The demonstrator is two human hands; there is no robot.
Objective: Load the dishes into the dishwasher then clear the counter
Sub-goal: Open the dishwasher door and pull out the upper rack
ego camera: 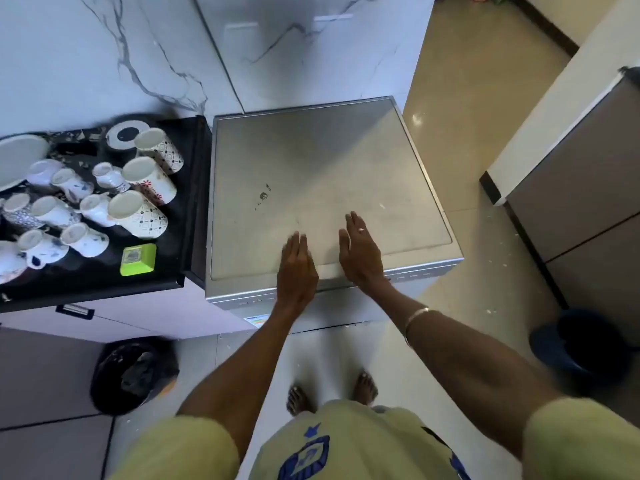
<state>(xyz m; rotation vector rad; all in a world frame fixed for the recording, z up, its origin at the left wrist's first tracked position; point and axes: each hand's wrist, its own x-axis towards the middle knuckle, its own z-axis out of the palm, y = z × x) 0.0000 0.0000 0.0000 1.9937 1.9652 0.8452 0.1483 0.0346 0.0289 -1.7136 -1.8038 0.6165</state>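
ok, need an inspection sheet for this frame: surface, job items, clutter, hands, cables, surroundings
Surface: black counter beside the grey metal dishwasher; dishwasher top bare apart from small dark marks.
Job's things: white patterned ceramic mugs and smaller cups lying on the counter; white round plate at its left edge. Dishwasher door appears closed.
Clutter: green square box on the counter's front edge.
Hands: left hand and right hand open, fingers straight, over the dishwasher's front edge, holding nothing.
Cables: nothing seen.
Surroundings: black bin on the floor left, dark blue bucket right, marble wall behind, cabinets at right.
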